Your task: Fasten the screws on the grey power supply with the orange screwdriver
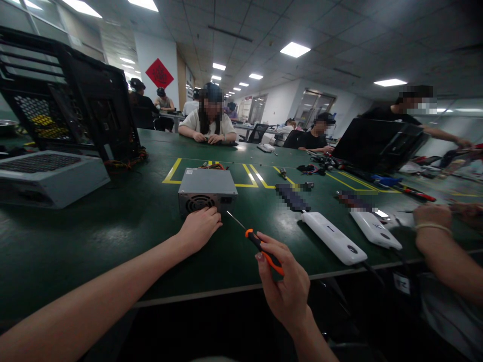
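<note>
A grey computer power supply unit (207, 182) sits on the green table (151, 251), its round fan grille and socket facing me. My left hand (199, 229) is against the lower front of the unit, fingers bent and close together; the fingertips are partly hidden. In my right hand (287, 276) is a screwdriver (253, 238) with an orange and black handle, gripped between thumb and fingers. Its thin metal shaft points up and left, the tip just short of the unit's right front corner and apart from it. Wires bunch behind the unit.
At left stand an open black computer case (75, 95) and a second power supply unit (56, 176). White power banks (332, 236) with cables lie at right, beside a co-worker's hand (432, 216). Yellow tape (171, 173) marks the table. Another dark case (377, 143) stands far right; people sit opposite.
</note>
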A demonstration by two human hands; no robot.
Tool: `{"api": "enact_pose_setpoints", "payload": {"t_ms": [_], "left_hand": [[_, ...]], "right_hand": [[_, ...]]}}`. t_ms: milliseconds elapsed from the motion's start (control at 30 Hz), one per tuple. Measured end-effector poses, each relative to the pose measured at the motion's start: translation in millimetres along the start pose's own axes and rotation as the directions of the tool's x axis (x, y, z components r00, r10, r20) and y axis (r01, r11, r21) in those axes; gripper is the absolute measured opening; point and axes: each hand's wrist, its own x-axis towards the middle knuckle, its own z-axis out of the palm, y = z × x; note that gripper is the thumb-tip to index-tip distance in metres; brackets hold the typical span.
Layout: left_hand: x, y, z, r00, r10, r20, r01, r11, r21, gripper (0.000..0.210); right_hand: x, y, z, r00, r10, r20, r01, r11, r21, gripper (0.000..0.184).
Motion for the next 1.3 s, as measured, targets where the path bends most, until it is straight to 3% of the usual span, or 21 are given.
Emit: {"api": "enact_pose_setpoints", "payload": {"t_ms": [133,300,567,800,1133,1300], "left_hand": [[0.6,-2.1,-1.6,0.999,0.009,-0.034,-0.013,0.991,-0.132,0.015],[-2.0,-2.9,-15.4,0.974,0.009,-0.227,-0.078,0.951,-0.299,0.013],[-5.9,-3.5,-26.9,0.891,0.066,-0.449,-0.203,0.943,-0.263,0.013],[-6.1,-2.0,-28.7,0.867,0.161,-0.471,-0.254,0.957,-0.141,0.014],[-6.4,-0.3,-27.9,0.835,0.307,-0.456,-0.295,0.950,0.100,0.016],[-7.5,1.3,-26.7,0.825,0.358,-0.437,-0.309,0.933,0.182,0.016]], "right_hand": [[0.3,-0.7,-1.7,1.000,-0.008,0.015,0.008,1.000,0.003,0.029],[-1.0,-4.3,-7.8,1.000,-0.016,-0.013,0.017,1.000,0.008,0.033],[-3.6,-15.7,-15.5,1.000,-0.021,-0.013,0.022,0.999,0.026,0.035],[0.3,-16.9,-13.6,0.999,-0.023,0.045,0.022,1.000,0.013,0.032],[-3.6,-17.6,-13.5,0.997,-0.072,-0.034,0.074,0.997,0.036,0.040],[-1.2,-17.9,-13.0,0.996,-0.080,0.029,0.080,0.997,-0.019,0.036]]}}
